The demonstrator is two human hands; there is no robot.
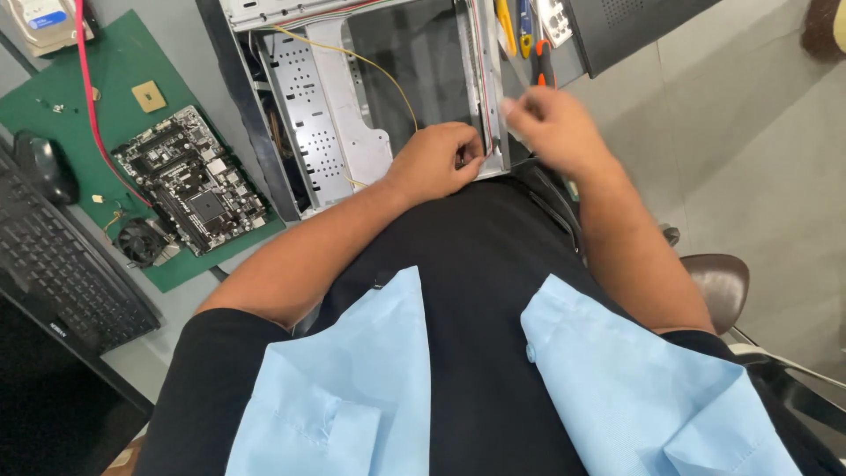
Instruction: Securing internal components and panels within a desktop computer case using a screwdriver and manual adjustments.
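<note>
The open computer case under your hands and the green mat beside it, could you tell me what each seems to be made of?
The computer case looks like bare sheet metal with a dull silver-grey finish: thin folded edges and rows of punched holes. The left hand grips its edge. The green mat under the circuit board looks like matte rubber or vinyl, flat and unreflective; which one is unclear.

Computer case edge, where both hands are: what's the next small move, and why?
Probably steady the right hand first: it is blurred beside the open computer case, while the left hand pinches the case's near edge. What the fingers pinch is too small to tell, so keep that grip firm.
</note>
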